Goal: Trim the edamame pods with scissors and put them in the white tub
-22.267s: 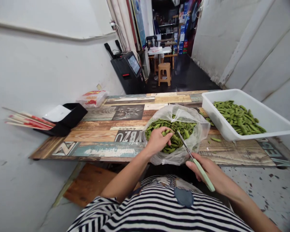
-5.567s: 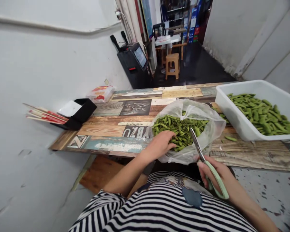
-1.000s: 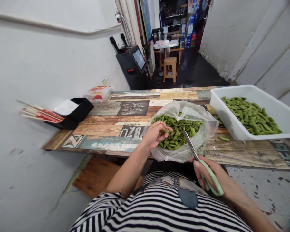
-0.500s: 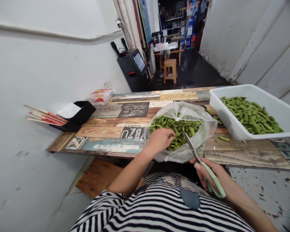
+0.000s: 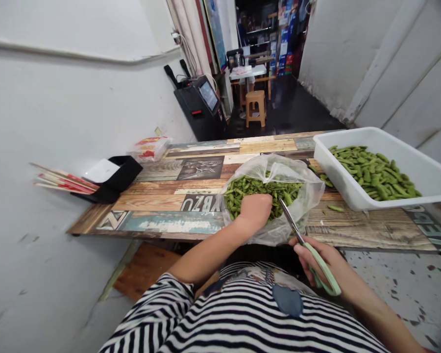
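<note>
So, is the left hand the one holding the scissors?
No, the scissors are in the right hand, while the left hand is at the green pods in the bag.

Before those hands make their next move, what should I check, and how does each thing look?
1. Scissors held: ok, the right hand has them by the green handle.
2. Blades away from the left hand: ok, though only a small gap shows.
3. Plastic bag open: ok, green pods show inside.
4. Left hand's grip: cannot tell, its fingertips are hidden.
5. Room in the white tub: ok, bare floor shows beside its pods.
6. Table free of stray pods: not ok, a loose pod lies near the tub.
</note>
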`<action>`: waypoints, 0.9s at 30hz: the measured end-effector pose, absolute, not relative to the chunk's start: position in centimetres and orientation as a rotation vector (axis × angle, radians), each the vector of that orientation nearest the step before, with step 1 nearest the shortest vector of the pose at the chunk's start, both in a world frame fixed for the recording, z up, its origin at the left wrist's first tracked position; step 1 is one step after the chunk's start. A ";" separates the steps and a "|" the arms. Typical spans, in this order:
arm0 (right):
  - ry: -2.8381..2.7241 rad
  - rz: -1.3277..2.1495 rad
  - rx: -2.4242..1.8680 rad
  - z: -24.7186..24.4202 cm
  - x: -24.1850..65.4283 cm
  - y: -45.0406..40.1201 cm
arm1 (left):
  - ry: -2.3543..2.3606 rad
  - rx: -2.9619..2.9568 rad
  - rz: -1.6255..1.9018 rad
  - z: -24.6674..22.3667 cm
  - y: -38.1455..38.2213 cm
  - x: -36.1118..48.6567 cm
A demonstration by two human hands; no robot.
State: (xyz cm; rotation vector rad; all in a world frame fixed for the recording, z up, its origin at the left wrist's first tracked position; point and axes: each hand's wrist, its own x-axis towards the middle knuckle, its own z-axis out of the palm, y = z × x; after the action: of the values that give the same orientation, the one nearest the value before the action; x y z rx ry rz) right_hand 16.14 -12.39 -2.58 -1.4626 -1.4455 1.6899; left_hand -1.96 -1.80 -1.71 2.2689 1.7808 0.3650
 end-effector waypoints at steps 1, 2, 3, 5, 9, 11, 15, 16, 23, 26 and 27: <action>-1.436 1.680 -1.463 -2.8 16.2 -12.4 | 1.776 2.259 0.371 -1.5 -1.7 -2.2; -1.431 1.663 -1.464 -2.9 16.2 -12.3 | 1.768 2.241 0.394 -1.2 -1.6 -2.5; -1.432 1.645 -1.465 -2.9 16.2 -12.3 | 1.751 2.208 0.432 -0.8 -1.5 -3.0; -1.467 1.613 -1.456 -2.8 16.1 -12.2 | 1.680 2.062 0.526 -0.1 -1.4 -4.1; -1.677 1.582 -1.389 -2.1 15.9 -11.9 | 1.396 1.675 0.584 0.7 -1.7 -5.7; -1.760 1.549 -1.396 -1.9 15.7 -11.6 | 1.251 1.616 0.563 0.7 -2.1 -5.9; -1.854 1.460 -1.432 -1.6 15.5 -11.2 | 1.111 1.630 0.540 0.8 -2.9 -5.6; -1.874 1.448 -1.432 -1.5 15.5 -11.1 | 1.101 1.640 0.532 0.9 -3.0 -5.6; -1.911 1.403 -1.450 -0.5 15.2 -10.8 | 1.087 1.715 0.490 1.6 -3.5 -5.8; -1.848 1.438 -1.517 -0.9 15.0 -10.9 | 1.084 1.659 0.504 1.4 -3.5 -6.0; -1.820 1.459 -1.527 -1.1 15.0 -10.9 | 1.080 1.608 0.521 1.2 -3.4 -6.1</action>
State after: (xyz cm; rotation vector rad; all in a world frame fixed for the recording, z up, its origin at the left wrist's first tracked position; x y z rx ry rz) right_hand 14.98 -10.94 -1.09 -1.5266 -1.8205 1.4593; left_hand -6.10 -3.45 1.17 1.6081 1.0801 0.5211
